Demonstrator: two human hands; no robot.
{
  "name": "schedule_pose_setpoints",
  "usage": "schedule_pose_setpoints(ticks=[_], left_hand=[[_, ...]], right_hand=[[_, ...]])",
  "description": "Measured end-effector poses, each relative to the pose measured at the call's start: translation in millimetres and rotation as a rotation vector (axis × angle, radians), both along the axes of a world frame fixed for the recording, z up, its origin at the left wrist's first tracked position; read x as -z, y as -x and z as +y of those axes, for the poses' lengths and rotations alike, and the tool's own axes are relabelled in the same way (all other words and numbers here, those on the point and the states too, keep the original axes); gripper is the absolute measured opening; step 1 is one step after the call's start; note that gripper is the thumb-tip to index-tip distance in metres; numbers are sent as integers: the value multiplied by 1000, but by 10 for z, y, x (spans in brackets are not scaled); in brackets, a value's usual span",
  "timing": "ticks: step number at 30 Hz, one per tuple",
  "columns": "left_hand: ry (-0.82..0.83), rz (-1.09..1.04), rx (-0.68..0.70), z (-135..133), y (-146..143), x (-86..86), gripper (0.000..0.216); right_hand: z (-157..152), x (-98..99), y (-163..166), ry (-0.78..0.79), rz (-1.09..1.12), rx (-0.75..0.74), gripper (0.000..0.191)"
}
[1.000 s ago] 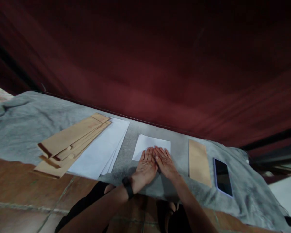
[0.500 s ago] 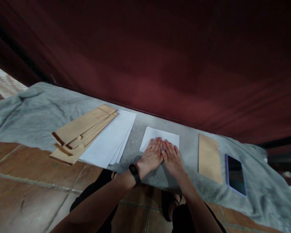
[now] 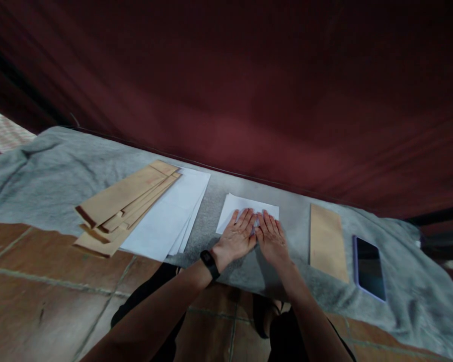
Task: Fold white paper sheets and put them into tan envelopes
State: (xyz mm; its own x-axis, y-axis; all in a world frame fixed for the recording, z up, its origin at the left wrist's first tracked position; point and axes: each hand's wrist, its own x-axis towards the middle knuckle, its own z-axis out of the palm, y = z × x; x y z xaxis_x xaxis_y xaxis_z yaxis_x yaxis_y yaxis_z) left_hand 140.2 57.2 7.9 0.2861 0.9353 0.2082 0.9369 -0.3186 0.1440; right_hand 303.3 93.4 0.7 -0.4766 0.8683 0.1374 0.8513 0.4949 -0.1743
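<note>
White paper (image 3: 226, 213) part-hidden, grey cloth (image 3: 68, 176) cut off

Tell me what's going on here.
A person is pressing both bare hands, the left hand and the right hand, flat on a small piece of white paper laid on a grey cloth. To the left, brown envelopes partly overlap larger white sheets. To the right lie a single brown envelope and, beyond it, a phone.
</note>
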Motion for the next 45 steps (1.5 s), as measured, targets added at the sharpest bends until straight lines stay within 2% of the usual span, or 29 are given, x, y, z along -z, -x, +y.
schedule_pose_setpoints(ticks=[7, 14, 29, 34, 37, 40, 45], left_hand=[[16, -39, -6, 44, 35, 1, 60], [52, -71, -82, 183, 84, 41, 58], [24, 11, -329, 355, 227, 29, 64], [23, 58, -352, 378, 227, 52, 65], [26, 89, -352, 375, 230, 38, 63], [9, 103, -322, 368, 231, 2, 58], [43, 103, -155, 359, 213, -59, 55]], right_hand=[[56, 63, -69, -34, -4, 18, 56], [82, 87, -117, -58, 21, 35, 56], [91, 47, -209, -38, 55, 229, 55], [136, 44, -233, -97, 57, 302, 53], [176, -23, -180, -133, 123, 250, 53], [173, -101, -36, -107, 223, 103, 53], [84, -86, 271, 3, 249, -45, 53]])
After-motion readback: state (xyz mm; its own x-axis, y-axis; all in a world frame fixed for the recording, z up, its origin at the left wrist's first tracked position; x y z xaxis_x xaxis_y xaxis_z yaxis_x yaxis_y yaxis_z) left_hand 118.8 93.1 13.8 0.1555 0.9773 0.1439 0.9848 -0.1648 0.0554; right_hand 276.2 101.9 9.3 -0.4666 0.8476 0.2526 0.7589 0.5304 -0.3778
